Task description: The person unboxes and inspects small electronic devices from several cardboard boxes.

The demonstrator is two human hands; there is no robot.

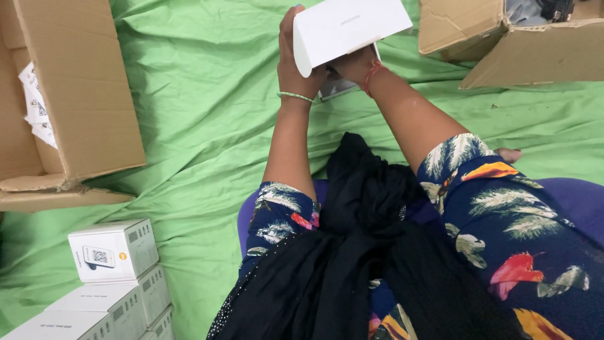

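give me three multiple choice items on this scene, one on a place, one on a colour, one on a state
1. Where is the stack of small white boxes?
A. lower left
B. upper right
C. on the lap

2. What colour is the cloth spread underneath?
A. blue
B. green
C. red

3. How is the white box at the top held?
A. lying untouched
B. by one hand
C. by both hands

Answers: 1 A, the stack sits at the lower left corner. 2 B, the sheet is green. 3 C, the left hand grips its side and the right hand is under it.

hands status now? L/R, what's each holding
Left hand: closed on the white box, gripping its left end.
Right hand: under the same box, gripping it; fingers mostly hidden.
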